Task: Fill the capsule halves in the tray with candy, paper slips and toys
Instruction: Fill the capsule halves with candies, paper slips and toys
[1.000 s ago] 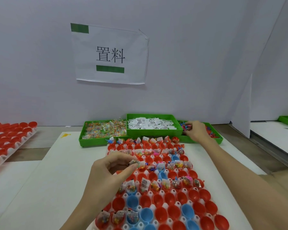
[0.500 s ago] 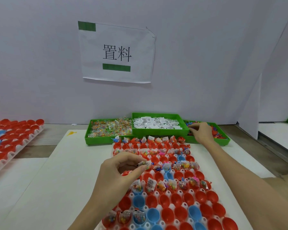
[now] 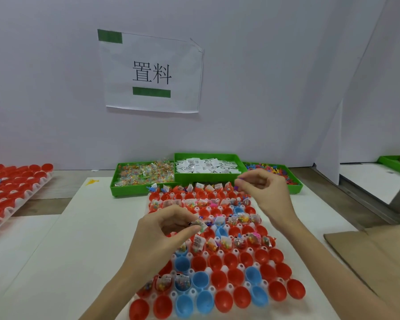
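A white tray [image 3: 237, 252] of red and blue capsule halves lies in front of me; its far rows hold candy packets, slips and toys, and the near rows are mostly bare. My left hand [image 3: 164, 232] hovers over the tray's left middle, pinching a small candy packet with a paper slip [image 3: 200, 224]. My right hand [image 3: 263, 192] is over the tray's far right rows, fingertips pinched on a small purple toy [image 3: 240, 180]. Behind stand three green bins: candy [image 3: 143, 175], paper slips [image 3: 206, 166], toys [image 3: 277, 173].
A second tray of red capsule halves [image 3: 12, 190] sits at the left. Brown cardboard [image 3: 374, 257] lies at the right. Another green bin [image 3: 397, 163] shows at the far right behind a white partition. A paper sign [image 3: 151, 72] hangs on the wall.
My right hand left the toy bin and came back over the tray's far rows with a small toy pinched. My left hand kept its packet over the tray.
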A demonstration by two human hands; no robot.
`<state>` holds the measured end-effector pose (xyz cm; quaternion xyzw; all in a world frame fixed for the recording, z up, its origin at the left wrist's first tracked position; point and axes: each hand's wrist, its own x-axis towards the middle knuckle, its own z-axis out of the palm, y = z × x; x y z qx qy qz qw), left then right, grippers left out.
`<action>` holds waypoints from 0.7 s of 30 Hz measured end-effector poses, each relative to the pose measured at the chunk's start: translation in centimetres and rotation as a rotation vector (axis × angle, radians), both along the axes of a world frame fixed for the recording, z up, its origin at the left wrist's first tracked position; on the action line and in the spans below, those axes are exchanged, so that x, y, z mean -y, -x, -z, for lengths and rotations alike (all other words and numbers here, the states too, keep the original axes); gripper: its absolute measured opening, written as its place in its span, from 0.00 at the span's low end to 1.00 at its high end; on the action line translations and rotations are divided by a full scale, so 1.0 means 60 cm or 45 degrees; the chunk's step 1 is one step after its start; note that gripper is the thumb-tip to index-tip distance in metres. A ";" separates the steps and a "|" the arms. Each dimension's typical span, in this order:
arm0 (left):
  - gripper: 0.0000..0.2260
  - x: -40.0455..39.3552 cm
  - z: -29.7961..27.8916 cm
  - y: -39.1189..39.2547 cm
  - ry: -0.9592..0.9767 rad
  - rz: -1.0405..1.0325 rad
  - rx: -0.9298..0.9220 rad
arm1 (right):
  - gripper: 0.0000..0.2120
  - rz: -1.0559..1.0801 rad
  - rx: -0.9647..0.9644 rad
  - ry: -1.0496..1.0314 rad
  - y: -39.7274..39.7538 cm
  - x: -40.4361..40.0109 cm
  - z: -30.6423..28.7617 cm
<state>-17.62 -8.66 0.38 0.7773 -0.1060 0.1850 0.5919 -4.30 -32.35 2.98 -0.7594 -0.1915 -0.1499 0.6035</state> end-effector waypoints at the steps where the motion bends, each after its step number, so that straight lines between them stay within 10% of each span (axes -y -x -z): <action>1: 0.08 0.000 -0.002 0.001 -0.013 0.019 0.011 | 0.06 -0.086 0.001 0.016 0.028 -0.010 -0.001; 21: 0.06 -0.005 -0.024 0.018 -0.623 0.413 -0.150 | 0.06 -0.802 -0.418 0.568 0.150 -0.022 0.012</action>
